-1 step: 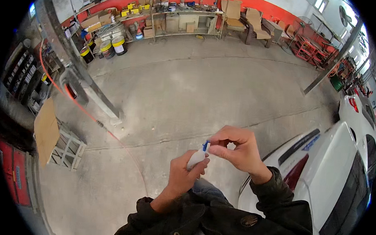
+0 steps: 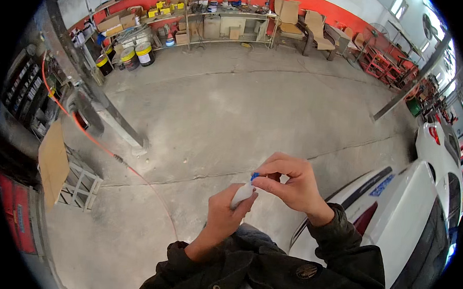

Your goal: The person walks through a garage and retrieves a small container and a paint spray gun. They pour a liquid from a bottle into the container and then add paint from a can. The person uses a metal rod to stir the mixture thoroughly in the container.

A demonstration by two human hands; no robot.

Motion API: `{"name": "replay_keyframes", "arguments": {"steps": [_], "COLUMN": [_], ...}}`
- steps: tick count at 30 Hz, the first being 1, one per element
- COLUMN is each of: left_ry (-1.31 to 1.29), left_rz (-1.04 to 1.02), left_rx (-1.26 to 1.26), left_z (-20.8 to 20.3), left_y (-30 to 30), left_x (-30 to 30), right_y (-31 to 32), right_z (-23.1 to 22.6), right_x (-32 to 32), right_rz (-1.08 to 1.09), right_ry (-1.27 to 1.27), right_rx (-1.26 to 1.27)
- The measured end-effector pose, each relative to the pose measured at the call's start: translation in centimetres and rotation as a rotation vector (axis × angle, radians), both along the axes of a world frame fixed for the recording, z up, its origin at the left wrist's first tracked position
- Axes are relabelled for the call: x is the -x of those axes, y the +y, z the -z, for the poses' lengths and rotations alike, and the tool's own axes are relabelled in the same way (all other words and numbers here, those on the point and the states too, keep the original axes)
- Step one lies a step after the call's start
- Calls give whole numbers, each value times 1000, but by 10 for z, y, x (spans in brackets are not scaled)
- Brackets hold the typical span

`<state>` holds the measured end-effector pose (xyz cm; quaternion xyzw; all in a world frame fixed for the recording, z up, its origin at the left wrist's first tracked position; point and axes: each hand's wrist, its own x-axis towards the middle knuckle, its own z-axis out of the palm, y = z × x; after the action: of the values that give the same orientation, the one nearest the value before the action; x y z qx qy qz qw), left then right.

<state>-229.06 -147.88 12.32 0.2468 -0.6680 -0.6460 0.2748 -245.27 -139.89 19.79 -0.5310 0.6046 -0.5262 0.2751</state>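
My left hand [image 2: 225, 209] is closed around a small white plastic bottle [image 2: 242, 195], tilted up and to the right. At the bottle's upper end sits a blue cap [image 2: 254, 175]. The thumb and forefinger of my right hand [image 2: 290, 184] pinch together at this cap and partly cover it. Both hands are close together in front of my dark jacket, above the concrete floor. Much of the bottle is hidden by my left fingers.
A white car [image 2: 393, 224] stands close on my right. To the left are a steel post [image 2: 114, 113], an orange hose [image 2: 95, 138] trailing along the floor and a wooden board [image 2: 54, 162] on a frame. A cluttered workbench [image 2: 221, 28] lines the far wall.
My right fingertips have shifted slightly down and left against the blue cap. The left hand keeps its hold on the bottle. The whole view has turned a little.
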Motion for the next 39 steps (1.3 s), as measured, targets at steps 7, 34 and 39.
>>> {"name": "replay_keyframes", "arguments": {"steps": [7,34,39], "left_ry": [-32,306,385], "left_rz": [472,797,118], "left_rx": [-450,-794,-538], "left_z": [3,74,33], "left_y": [-197,-830,-891], "left_x": [150,714,832], "right_y": [-191,-824,-902], "right_z": [16,31,48], "right_x": [162,726,822], "right_rz": [-192,-381,-93], "right_ry": [-64,201,241], "right_rx": [18,348,419]}}
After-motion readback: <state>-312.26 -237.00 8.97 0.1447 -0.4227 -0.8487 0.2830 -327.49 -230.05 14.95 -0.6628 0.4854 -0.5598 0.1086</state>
